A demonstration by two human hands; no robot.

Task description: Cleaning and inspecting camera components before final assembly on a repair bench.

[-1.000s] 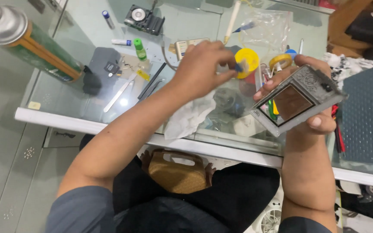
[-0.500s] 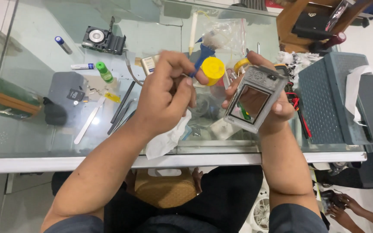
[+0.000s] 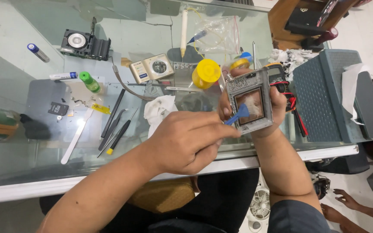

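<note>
My right hand (image 3: 277,110) grips a grey opened camera body (image 3: 252,102) with a dark square screen recess facing me, held above the glass table's front edge. My left hand (image 3: 187,140) pinches a small blue plastic pry tool (image 3: 238,114); its flat tip rests against the left side of the screen recess. A crumpled white cloth (image 3: 159,108) lies on the glass just beyond my left hand.
On the glass table (image 3: 31,142) lie black and yellow-tipped screwdrivers (image 3: 116,131), a white spudger (image 3: 75,137), a silver compact camera (image 3: 152,67), a yellow spool (image 3: 206,73), a black lens module (image 3: 84,44), a green-capped bottle (image 3: 90,81). A grey case (image 3: 333,95) stands right. Another person's hands (image 3: 346,200) show below.
My left hand came down from the yellow spool with the blue tool and set its tip on the camera body. The view shifted, the body now upright nearer the table edge.
</note>
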